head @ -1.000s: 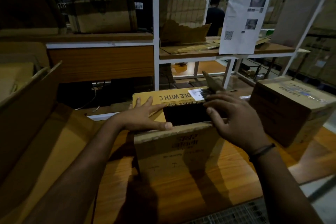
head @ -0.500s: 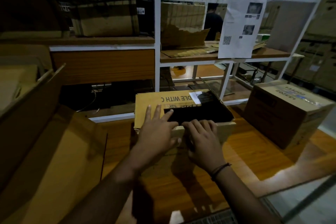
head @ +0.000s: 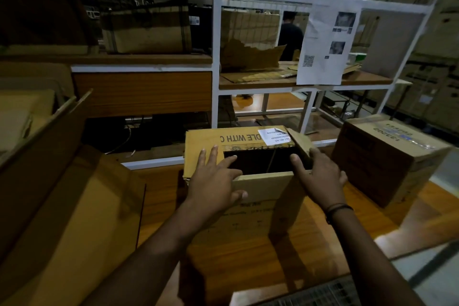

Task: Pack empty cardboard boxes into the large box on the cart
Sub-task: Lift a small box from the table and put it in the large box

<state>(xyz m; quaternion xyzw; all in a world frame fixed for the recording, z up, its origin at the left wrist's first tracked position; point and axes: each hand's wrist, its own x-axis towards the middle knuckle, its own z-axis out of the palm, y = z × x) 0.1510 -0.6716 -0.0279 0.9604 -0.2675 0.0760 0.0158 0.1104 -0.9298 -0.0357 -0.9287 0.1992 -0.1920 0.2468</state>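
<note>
A small open cardboard box (head: 258, 196) stands on the wooden table in front of me, its dark inside showing. Its far flap, printed "HANDLE WITH C", carries a white label. My left hand (head: 216, 179) rests flat on the left flap with straight fingers, the thumb over the near wall. My right hand (head: 318, 176) lies against the box's right rim, its fingers at the raised right flap (head: 299, 143). The large box (head: 62, 194) stands at the left with its flaps open; its inside is mostly out of sight.
A sealed, taped cardboard box (head: 387, 156) sits on the table to the right. A white shelf frame (head: 215, 57) with more cardboard stands behind, a printed sheet (head: 325, 45) hanging on it. A person (head: 289, 32) stands beyond. A metal grille (head: 313, 293) lies at the near edge.
Both hands were together on the near edge half a second ago. They have spread apart, left onto the left flap, right to the right rim, and the right flap now stands up.
</note>
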